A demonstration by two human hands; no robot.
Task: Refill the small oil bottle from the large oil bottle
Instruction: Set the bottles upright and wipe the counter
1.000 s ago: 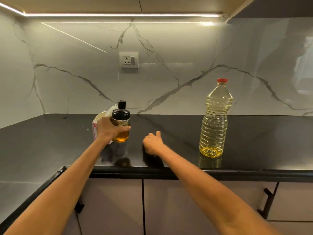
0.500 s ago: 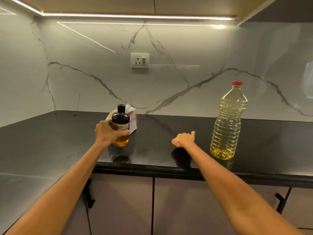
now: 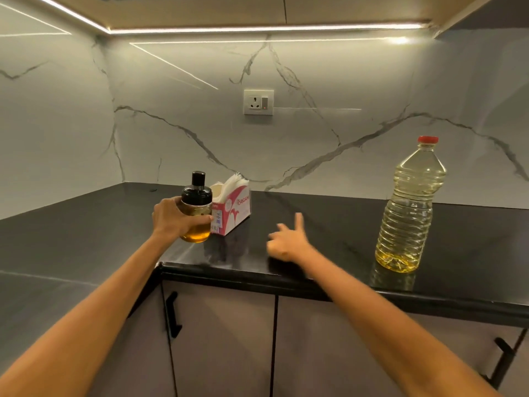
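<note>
- My left hand point(image 3: 174, 219) is wrapped round the small bottle point(image 3: 197, 213), fingers curled across its glass front, thumb side toward me
- The small bottle stands upright in that grip; whether its base touches the counter point(image 3: 86, 239) or sits just above it I cannot tell
- Above my fingers the bottle carries a black cap point(image 3: 197, 193) with a narrow black knob on top; below my fingers amber oil shows in the bottom part
- Just behind and to the right of the grip, nearly touching the bottle, stands a pink and white tissue box point(image 3: 233, 209), white tissue sticking out of its top
- Further right of the grip my right hand point(image 3: 286, 242) hangs over the counter near its front edge, holding nothing; fingers loose and partly spread, one pointing up and away from me, the whole hand blurred
- Well to the right, past that hand, the big bottle point(image 3: 409, 207) stands upright on the counter with its red cap point(image 3: 427, 139) on, pale oil filling most of it
- Far behind the grip, on the marble wall point(image 3: 329, 156), is a socket point(image 3: 258, 102) with a small red light
- Below the grip, under the counter edge, are cupboard doors point(image 3: 223, 339) with a black handle point(image 3: 172, 315)
</note>
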